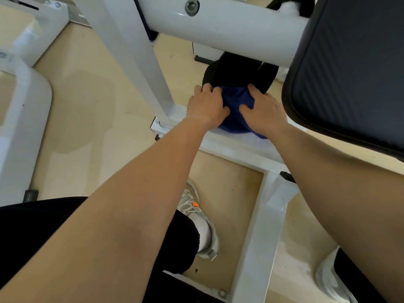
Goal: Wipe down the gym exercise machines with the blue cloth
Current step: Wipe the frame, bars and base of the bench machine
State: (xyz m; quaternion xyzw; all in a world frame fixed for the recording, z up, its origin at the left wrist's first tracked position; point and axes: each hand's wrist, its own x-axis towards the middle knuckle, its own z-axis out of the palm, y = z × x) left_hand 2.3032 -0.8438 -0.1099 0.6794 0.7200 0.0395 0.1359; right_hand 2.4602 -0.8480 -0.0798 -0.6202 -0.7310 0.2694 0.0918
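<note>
Blue cloth point(236, 106) ctr frame on black pad point(236, 68), left hand point(207, 106) + right hand point(263, 115) gripping it. Prob mid-wipe; next: rub round pad.

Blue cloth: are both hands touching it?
Touching. Head view: the left hand and right hand both grip the blue cloth, thumbs and fingers overlapping its fabric with no gap.
</note>
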